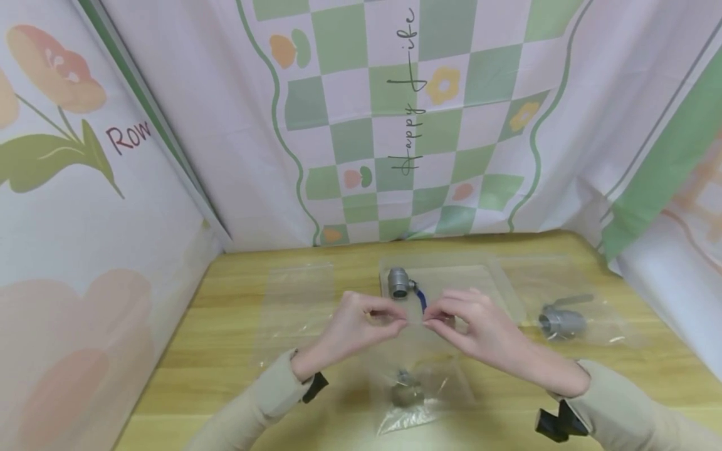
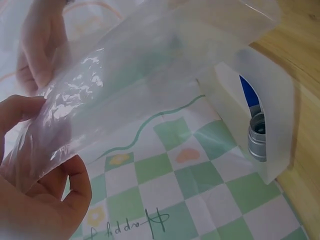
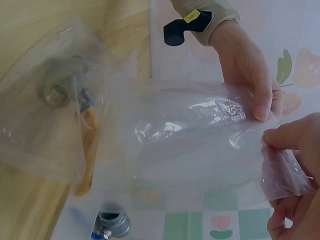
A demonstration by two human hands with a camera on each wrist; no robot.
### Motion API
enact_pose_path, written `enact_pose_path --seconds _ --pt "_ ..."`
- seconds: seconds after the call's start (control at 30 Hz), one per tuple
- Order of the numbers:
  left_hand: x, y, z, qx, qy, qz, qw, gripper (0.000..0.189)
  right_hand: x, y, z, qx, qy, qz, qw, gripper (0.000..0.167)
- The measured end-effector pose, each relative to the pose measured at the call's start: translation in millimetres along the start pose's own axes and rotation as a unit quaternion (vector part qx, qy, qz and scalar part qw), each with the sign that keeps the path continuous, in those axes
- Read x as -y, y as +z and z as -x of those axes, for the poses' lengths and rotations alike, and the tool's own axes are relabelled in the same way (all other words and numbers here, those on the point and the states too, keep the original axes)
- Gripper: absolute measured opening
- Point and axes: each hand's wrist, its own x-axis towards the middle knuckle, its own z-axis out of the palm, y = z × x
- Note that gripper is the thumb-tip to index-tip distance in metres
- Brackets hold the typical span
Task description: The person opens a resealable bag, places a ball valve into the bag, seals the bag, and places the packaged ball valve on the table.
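Note:
My left hand [image 1: 363, 322] and right hand [image 1: 474, 319] are close together over the middle of the table. Between thumb and fingers, each pinches the upper edge of a clear plastic bag [image 3: 190, 135]. No object shows inside its stretched part in the right wrist view. Beyond the hands, a grey metal ball valve [image 1: 398, 283] with a blue lever rests in a shallow translucent tray [image 1: 510, 291]. Nearer me, a metal valve [image 1: 407, 393] lies inside a clear bag; its yellow lever [image 3: 90, 150] shows in the right wrist view, where the held bag overlaps it.
To the right, a clear bag holds a grey valve [image 1: 564, 322] with a grey lever. On the left, a flat clear bag [image 1: 296, 294] lies on the wooden table [image 1: 225, 313]. Printed cloth curtains [image 1: 361, 125] enclose the back and sides.

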Motion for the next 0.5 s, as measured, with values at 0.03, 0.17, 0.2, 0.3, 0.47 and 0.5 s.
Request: enact_pose_path --seconds 0.03,0.17,0.2,0.3,0.47,0.5 --pt "1.2 -0.7 1.4 -0.003 -0.004 0.003 1.0000 0.007 -1 -1 1.0 0.000 -0.003 0.010 0.9999 0.018" --pt "7.5 -3.9 7.5 -0.021 -0.021 0.014 0.9995 0.006 -6 -4 5.5 -0.011 -0.011 0.015 0.9998 0.022" --pt "9.0 -5.1 9.1 -0.024 -0.027 0.020 0.9991 0.007 -7 -6 6.5 -0.012 -0.011 0.014 0.9998 0.022" --pt "12.3 -8.8 13.2 -0.030 -0.048 0.037 0.9977 0.009 -11 -8 9.6 -0.020 -0.007 0.010 0.9997 0.020" --pt "14.9 -14.5 17.6 -0.046 -0.086 0.034 0.9947 0.013 -15 -13 14.5 -0.030 0.024 0.022 0.9990 0.015" --pt "15.3 -15.4 18.3 -0.052 -0.089 0.030 0.9942 0.013 -16 -14 15.4 -0.031 0.033 0.023 0.9987 0.015"
